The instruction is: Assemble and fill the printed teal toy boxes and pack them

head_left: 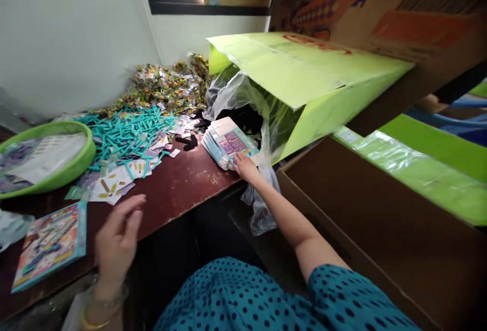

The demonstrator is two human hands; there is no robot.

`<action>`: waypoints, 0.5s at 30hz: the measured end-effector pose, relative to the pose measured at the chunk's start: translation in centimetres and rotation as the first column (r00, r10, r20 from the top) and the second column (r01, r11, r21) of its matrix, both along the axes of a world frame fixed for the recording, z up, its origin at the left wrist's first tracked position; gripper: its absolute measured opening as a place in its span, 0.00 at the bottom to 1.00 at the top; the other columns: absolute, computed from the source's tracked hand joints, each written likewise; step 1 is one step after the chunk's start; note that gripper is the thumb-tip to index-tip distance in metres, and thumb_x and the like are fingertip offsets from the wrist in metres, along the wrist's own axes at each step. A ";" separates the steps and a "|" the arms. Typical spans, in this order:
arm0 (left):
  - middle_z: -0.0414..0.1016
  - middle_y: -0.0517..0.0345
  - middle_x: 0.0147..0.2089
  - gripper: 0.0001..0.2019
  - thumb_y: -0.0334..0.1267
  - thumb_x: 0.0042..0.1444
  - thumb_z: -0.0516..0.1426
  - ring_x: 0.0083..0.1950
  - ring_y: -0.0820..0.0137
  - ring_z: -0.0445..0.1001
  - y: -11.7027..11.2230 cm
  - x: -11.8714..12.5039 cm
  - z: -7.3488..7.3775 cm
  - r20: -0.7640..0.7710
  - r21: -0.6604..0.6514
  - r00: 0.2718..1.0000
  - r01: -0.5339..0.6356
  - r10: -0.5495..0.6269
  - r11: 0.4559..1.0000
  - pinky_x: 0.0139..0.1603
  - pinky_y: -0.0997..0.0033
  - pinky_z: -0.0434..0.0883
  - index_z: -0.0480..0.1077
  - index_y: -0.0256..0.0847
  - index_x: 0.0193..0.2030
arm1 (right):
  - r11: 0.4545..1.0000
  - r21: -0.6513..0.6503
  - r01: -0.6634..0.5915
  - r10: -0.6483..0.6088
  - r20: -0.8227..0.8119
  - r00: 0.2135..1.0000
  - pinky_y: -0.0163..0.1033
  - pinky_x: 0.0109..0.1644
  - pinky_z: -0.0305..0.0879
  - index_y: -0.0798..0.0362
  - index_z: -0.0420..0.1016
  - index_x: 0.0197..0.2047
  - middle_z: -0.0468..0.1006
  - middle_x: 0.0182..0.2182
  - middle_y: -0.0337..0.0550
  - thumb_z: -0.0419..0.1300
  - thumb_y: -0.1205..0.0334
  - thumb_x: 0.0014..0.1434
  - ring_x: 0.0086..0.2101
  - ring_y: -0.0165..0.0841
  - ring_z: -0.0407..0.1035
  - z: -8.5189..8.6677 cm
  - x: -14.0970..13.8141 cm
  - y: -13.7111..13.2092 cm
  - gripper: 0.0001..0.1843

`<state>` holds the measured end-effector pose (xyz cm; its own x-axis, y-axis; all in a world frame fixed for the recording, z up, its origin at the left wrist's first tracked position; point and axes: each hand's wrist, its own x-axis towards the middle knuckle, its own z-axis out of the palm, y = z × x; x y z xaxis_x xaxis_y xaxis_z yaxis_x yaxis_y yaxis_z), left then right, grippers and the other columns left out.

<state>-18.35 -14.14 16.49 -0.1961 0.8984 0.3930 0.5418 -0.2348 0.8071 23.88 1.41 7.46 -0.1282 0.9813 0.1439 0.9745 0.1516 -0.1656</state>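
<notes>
My right hand reaches to a stack of flattened cartons at the table's edge. Its fingers close on the near corner of the top flattened carton, which has a purple and turquoise print. My left hand hangs over the near table edge, slightly blurred, holding nothing, with thumb and fingers apart. Left of it lies a made-up picture box with turquoise sides. Loose printed cards and many turquoise plastic sticks lie beyond that hand. Black beaded-looking pieces rest left of the stack.
A green basin holding bags and sheets stands at left. Bags of multicoloured pieces are heaped at the wall. A yellow-green carton with a clear liner overhangs the right side. A large brown box stands below; another person's arm shows far right.
</notes>
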 end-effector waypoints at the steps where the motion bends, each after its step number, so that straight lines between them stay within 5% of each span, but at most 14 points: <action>1: 0.82 0.54 0.54 0.20 0.56 0.60 0.59 0.57 0.57 0.78 0.1 1.8 -1.2 0.054 -0.105 0.995 0.087 -0.081 0.991 0.67 0.54 0.70 0.79 0.48 0.51 | 1.000 0.009 -0.013 0.013 -0.008 1.000 0.52 0.70 0.58 0.69 0.65 0.68 0.65 0.68 0.68 0.57 0.73 0.64 0.67 0.51 0.61 0.1 0.2 -0.6 0.29; 5: 0.83 0.48 0.48 0.19 0.56 0.55 0.64 0.51 0.54 0.81 -1.0 7.1 -5.2 0.339 -0.383 0.908 0.374 -0.248 0.845 0.59 0.55 0.75 0.82 0.45 0.46 | 0.993 0.118 -0.025 0.034 -0.079 0.996 0.51 0.66 0.65 0.62 0.71 0.65 0.72 0.64 0.62 0.49 0.72 0.69 0.61 0.46 0.69 2.6 1.3 -3.5 0.24; 7: 0.83 0.46 0.51 0.20 0.55 0.55 0.66 0.54 0.53 0.80 -1.8 8.8 -5.8 0.463 -0.389 0.833 0.498 -0.302 0.775 0.61 0.55 0.74 0.82 0.44 0.47 | 0.954 0.300 -0.029 0.085 -0.175 0.981 0.53 0.66 0.65 0.56 0.71 0.66 0.72 0.65 0.57 0.48 0.70 0.71 0.62 0.45 0.69 3.9 0.5 -5.9 0.24; 9: 0.80 0.44 0.57 0.25 0.57 0.55 0.65 0.61 0.52 0.77 -2.1 10.2 -5.5 0.622 -0.285 0.717 0.583 -0.315 0.761 0.64 0.54 0.72 0.79 0.45 0.54 | 0.884 0.446 -0.138 0.267 -0.239 0.934 0.54 0.66 0.65 0.50 0.71 0.67 0.73 0.65 0.51 0.49 0.68 0.72 0.63 0.44 0.68 4.3 -2.3 -9.1 0.25; 12: 0.76 0.49 0.63 0.29 0.57 0.59 0.62 0.66 0.54 0.73 -1.4 11.2 -5.0 0.828 -0.157 0.552 0.400 -0.101 0.903 0.67 0.50 0.72 0.72 0.49 0.63 | 0.758 0.441 -0.480 0.623 -0.273 0.733 0.50 0.64 0.68 0.40 0.68 0.70 0.77 0.62 0.41 0.50 0.66 0.72 0.64 0.40 0.68 3.1 -8.6 -14.6 0.26; 15: 0.80 0.54 0.58 0.24 0.44 0.57 0.66 0.60 0.58 0.78 -0.6 10.5 -5.1 0.860 -0.315 0.462 0.145 0.217 0.938 0.64 0.52 0.75 0.73 0.49 0.60 | 0.679 0.381 -0.627 0.734 -0.364 0.573 0.52 0.66 0.67 0.35 0.66 0.70 0.76 0.63 0.38 0.56 0.53 0.71 0.65 0.41 0.67 1.9 -12.7 -18.0 0.25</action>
<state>-7.90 -14.75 11.39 -0.3047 0.9062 -0.2932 -0.4896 0.1151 0.8643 11.17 -16.56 9.36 -0.6130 0.5739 0.5430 0.3763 0.8164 -0.4381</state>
